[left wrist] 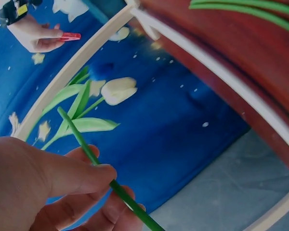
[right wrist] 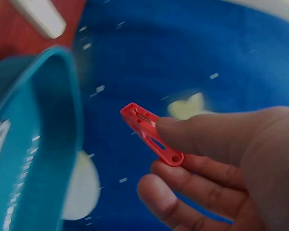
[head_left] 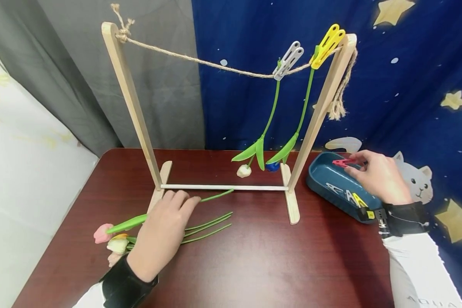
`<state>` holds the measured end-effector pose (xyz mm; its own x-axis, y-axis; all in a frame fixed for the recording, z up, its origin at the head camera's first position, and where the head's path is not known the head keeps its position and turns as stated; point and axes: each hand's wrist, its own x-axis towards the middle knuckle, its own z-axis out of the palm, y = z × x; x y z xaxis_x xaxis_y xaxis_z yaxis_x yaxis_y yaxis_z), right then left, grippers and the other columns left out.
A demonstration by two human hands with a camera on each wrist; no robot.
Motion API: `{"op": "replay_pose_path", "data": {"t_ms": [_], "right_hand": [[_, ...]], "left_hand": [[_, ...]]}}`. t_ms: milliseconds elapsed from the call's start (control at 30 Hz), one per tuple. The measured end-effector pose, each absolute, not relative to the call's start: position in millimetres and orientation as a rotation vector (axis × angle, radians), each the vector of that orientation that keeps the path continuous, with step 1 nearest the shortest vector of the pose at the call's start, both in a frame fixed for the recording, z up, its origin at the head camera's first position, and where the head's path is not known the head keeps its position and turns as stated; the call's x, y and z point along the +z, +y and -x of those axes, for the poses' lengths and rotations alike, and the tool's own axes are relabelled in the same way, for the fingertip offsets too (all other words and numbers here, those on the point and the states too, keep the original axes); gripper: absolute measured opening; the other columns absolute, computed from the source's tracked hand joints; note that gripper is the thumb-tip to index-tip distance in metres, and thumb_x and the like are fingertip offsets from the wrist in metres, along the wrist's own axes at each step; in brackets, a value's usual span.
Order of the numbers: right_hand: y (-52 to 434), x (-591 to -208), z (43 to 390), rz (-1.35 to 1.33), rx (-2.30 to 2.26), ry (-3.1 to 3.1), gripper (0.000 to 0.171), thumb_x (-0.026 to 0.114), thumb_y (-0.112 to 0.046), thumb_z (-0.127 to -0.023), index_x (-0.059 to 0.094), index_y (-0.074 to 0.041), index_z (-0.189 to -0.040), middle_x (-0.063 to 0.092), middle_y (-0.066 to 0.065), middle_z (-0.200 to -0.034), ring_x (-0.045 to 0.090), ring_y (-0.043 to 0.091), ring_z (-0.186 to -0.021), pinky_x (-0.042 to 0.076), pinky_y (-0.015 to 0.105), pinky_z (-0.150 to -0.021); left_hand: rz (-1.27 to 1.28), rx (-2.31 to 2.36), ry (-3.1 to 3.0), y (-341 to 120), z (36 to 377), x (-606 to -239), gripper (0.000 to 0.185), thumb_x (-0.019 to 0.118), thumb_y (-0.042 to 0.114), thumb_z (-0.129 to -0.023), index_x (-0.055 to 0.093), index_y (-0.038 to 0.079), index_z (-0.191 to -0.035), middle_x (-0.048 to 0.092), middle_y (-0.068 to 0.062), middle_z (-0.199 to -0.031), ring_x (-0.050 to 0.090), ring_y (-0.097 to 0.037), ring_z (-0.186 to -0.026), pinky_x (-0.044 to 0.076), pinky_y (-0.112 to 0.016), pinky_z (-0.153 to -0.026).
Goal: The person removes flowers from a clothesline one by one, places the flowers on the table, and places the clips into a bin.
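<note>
My left hand (head_left: pixel 165 231) pinches the green stem (left wrist: pixel 89 149) of a pink artificial tulip (head_left: pixel 103 233) between thumb and fingers. Its bloom points left, and the stem's free end (head_left: pixel 217 196) lies toward the rack. Over the teal tray (head_left: pixel 315 182), my right hand (head_left: pixel 383 175) holds a red clothespin (right wrist: pixel 151 137) between thumb and fingers. Two tulips hang head down from the twine rope (head_left: pixel 200 61): a white one (head_left: pixel 244 171) by a grey clothespin (head_left: pixel 288 61), and a blue one (head_left: pixel 272 167) by a yellow clothespin (head_left: pixel 327 47).
Beside my left hand lie more tulips, among them a white one (head_left: pixel 117 244); several stems (head_left: pixel 208 226) reach right along the table (head_left: pixel 277 265). Several grey and yellow clothespins (head_left: pixel 358 200) remain in the tray. A wooden rack (head_left: pixel 128 98) with a white lower bar (head_left: pixel 223 187) stands ahead.
</note>
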<state>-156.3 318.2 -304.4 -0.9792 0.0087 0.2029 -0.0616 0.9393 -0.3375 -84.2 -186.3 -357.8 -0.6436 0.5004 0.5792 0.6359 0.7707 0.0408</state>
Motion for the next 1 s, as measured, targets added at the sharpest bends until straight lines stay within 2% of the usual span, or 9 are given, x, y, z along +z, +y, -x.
{"op": "replay_pose_path", "data": {"t_ms": [133, 233, 300, 533, 667, 767, 1000], "right_hand": [[331, -324, 164, 0.116, 0.538, -2.956, 0.04, 0.075, -0.019, -0.099, 0.065, 0.008, -0.127, 0.068, 0.035, -0.11, 0.059, 0.047, -0.092, 0.049, 0.056, -0.07], [338, -339, 168, 0.21, 0.545, -2.97, 0.042, 0.075, -0.019, -0.099, 0.063, 0.009, -0.128, 0.065, 0.039, -0.117, 0.054, 0.055, -0.105, 0.045, 0.068, -0.081], [340, -348, 170, 0.259, 0.554, -2.965, 0.043, 0.076, -0.019, -0.098, 0.063, 0.009, -0.128, 0.065, 0.039, -0.119, 0.051, 0.058, -0.109, 0.042, 0.071, -0.086], [343, -368, 170, 0.412, 0.619, -2.956, 0.037, 0.075, -0.016, -0.097, 0.065, 0.007, -0.124, 0.07, 0.032, -0.11, 0.052, 0.053, -0.108, 0.034, 0.073, -0.087], [344, -376, 170, 0.44, 0.658, -2.982, 0.035, 0.075, -0.017, -0.098, 0.066, 0.006, -0.122, 0.073, 0.028, -0.104, 0.055, 0.052, -0.106, 0.032, 0.071, -0.083], [346, -381, 170, 0.467, 0.676, -3.002, 0.036, 0.075, -0.018, -0.098, 0.065, 0.006, -0.123, 0.073, 0.027, -0.102, 0.056, 0.051, -0.104, 0.03, 0.07, -0.083], [349, -390, 171, 0.515, 0.682, -3.057, 0.039, 0.075, -0.022, -0.098, 0.065, 0.006, -0.123, 0.071, 0.028, -0.106, 0.057, 0.051, -0.104, 0.03, 0.071, -0.084]], "left_hand": [[0.879, -0.222, -2.452, -183, 76, -375, 0.041, 0.083, -0.013, -0.081, 0.071, 0.001, -0.117, 0.06, -0.011, -0.096, 0.054, -0.029, -0.083, 0.05, -0.036, -0.063], [0.897, -0.139, -2.478, -180, 72, -388, 0.039, 0.085, -0.009, -0.081, 0.071, 0.002, -0.115, 0.058, -0.011, -0.096, 0.053, -0.029, -0.082, 0.049, -0.036, -0.059], [0.913, -0.108, -2.487, -178, 69, -395, 0.035, 0.085, -0.005, -0.082, 0.072, 0.001, -0.114, 0.058, -0.012, -0.094, 0.052, -0.029, -0.081, 0.047, -0.036, -0.059], [0.999, -0.014, -2.498, -176, 67, -421, 0.016, 0.082, 0.002, -0.087, 0.07, 0.004, -0.098, 0.054, -0.012, -0.089, 0.048, -0.029, -0.079, 0.042, -0.036, -0.06], [1.021, -0.01, -2.477, -178, 68, -436, 0.005, 0.07, 0.001, -0.092, 0.068, 0.005, -0.091, 0.054, -0.011, -0.089, 0.049, -0.03, -0.079, 0.042, -0.036, -0.06], [1.025, -0.023, -2.458, -180, 71, -444, 0.008, 0.062, 0.002, -0.095, 0.067, 0.006, -0.09, 0.055, -0.011, -0.089, 0.049, -0.03, -0.08, 0.043, -0.036, -0.06], [1.043, -0.04, -2.482, -185, 73, -456, 0.006, 0.073, 0.004, -0.089, 0.069, 0.008, -0.091, 0.061, -0.009, -0.092, 0.054, -0.029, -0.082, 0.05, -0.039, -0.062]]}}
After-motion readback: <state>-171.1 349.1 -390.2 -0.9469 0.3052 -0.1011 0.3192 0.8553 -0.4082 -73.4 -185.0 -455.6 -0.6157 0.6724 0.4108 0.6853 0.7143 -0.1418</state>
